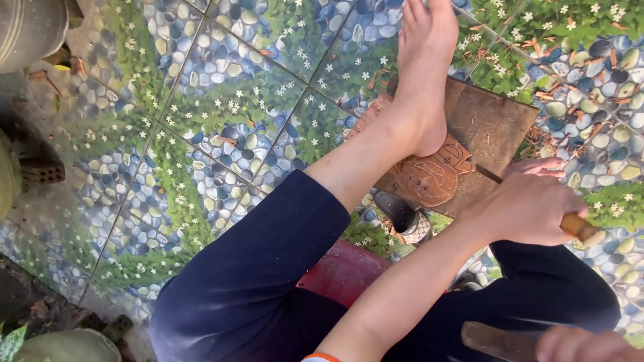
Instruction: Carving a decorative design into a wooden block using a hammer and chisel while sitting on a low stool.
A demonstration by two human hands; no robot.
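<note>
My left hand (526, 208) is closed around a chisel (578, 226) with a wooden handle. Its dark blade runs up-left onto a brown wooden board (493, 124) lying on the tiled floor. A round cartoon figure (429, 177) is carved into the board's near end, right by the blade tip. My bare foot (422, 74) presses on the board. At the bottom right edge, my right hand (580, 345) grips a flat piece of wood (496, 340); only part of that hand shows.
I sit on a red stool (342, 268) in dark trousers. A black sandal (402, 214) lies beside the board. Wood chips (537, 43) litter the pebble-patterned tiles. A brick (40, 171) and a grey pot (27, 27) stand at the left.
</note>
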